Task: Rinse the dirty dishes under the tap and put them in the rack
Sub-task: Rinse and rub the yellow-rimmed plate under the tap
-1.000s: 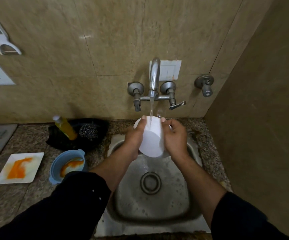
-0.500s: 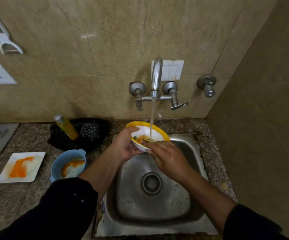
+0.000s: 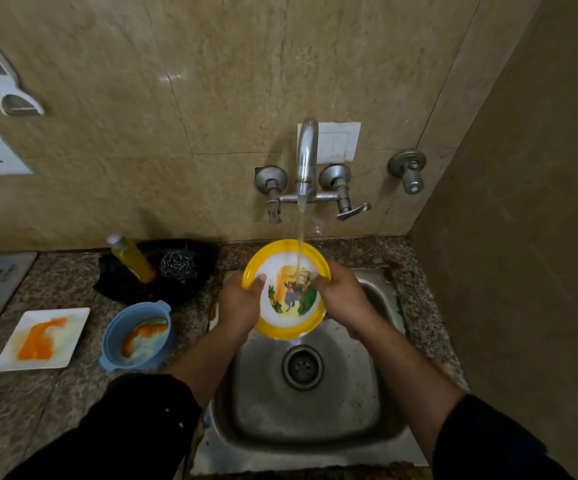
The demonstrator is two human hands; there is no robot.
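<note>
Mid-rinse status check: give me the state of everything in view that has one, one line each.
Tap: on, water running.
Yellow-rimmed bowl: held over the sink, tilted toward the camera, stream hitting its inside.
Left hand: grips the bowl's left rim.
Right hand: grips its right rim.
Blue bowl: on the counter, orange residue inside.
White square plate: on the counter, smeared orange.
Sink: drain open, no water pooled.

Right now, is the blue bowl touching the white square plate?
Apart. The head view shows a strip of bare granite counter between the blue bowl and the white square plate.
</note>
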